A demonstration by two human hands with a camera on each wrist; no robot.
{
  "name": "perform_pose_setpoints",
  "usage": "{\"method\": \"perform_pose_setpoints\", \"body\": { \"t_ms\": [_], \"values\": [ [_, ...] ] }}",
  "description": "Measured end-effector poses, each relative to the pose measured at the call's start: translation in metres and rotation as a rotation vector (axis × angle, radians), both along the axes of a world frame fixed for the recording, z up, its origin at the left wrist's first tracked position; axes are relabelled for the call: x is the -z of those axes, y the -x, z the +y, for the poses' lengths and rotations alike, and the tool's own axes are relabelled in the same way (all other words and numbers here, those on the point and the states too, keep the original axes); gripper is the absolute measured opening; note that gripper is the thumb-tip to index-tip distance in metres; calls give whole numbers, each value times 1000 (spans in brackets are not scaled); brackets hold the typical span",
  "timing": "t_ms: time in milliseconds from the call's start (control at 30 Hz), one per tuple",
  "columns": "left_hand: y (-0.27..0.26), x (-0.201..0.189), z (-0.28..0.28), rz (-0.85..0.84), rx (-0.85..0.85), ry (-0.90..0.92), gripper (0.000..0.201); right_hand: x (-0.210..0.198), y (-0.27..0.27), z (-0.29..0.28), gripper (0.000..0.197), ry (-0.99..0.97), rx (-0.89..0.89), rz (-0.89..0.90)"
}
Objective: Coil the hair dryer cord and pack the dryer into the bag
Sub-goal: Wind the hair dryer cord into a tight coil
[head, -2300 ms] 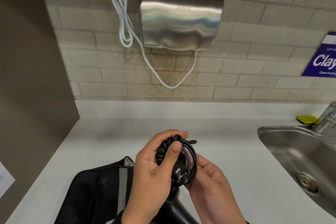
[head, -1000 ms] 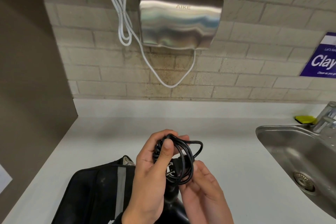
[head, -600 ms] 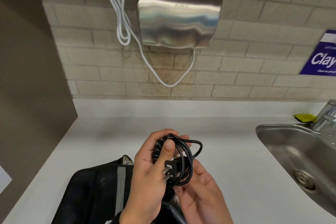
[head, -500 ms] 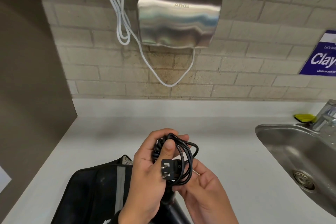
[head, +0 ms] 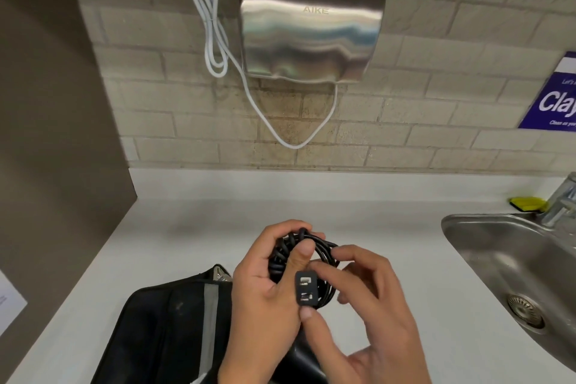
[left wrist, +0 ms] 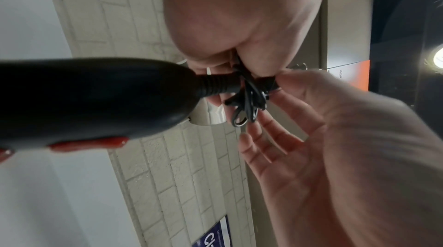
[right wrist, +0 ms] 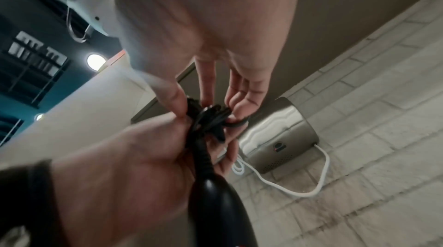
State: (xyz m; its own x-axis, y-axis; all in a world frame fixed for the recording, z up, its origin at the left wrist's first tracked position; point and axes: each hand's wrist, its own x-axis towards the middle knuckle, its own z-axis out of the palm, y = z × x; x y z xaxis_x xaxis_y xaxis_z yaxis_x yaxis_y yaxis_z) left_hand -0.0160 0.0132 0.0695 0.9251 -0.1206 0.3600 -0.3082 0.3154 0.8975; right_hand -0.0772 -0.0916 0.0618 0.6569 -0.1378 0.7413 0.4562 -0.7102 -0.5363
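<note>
Now, from the head view, the left hand curls round a bunch of black cord, with its thumb pressed on the loops. The right hand pinches the plug between finger and thumb, and the two metal prongs face up at the camera. Both hands are held above the white counter. The black bag lies on the counter, just left of the hands, and its top is cut off at the bottom edge. Only a dark bit of the dryer shows under the hands here. A silver hand dryer hangs on the brick wall with a white cable, and a sink sits on the right.

From the left wrist view, the hair dryer shows much better: a fat black handle with a red switch, hanging off the cord bunch. The fingers of the right hand look blurry.

From the right wrist view, the thumb and fingers of the right hand reach down to the cord, and the dryer handle hangs below. The bag is not seen from either wrist.

Half a second ago the plug sat sideways under the left thumb, and the right hand was under the bunch. Since then the right hand has come up on top and turned the plug.
</note>
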Motion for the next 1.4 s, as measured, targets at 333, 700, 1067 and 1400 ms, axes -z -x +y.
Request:
{"method": "perform_pose_setpoints", "body": {
  "t_ms": [333, 700, 1067, 1400],
  "values": [
    [-11, -4, 8, -110, -103, -197, 12, -24, 7, 0, 21, -317, -300, 83],
    [-14, -4, 24, -251, 142, -333, 24, -68, -6, -29, 32, -1389, -635, 154],
    [-12, -2, 28, -436, 45, -412, 17, -59, -24, -28, 29, -1283, -350, 93],
    [-17, 1, 31, -335, 89, -368, 20, -25, -26, -24, 67, -214, -156, 137]
  ]
}}
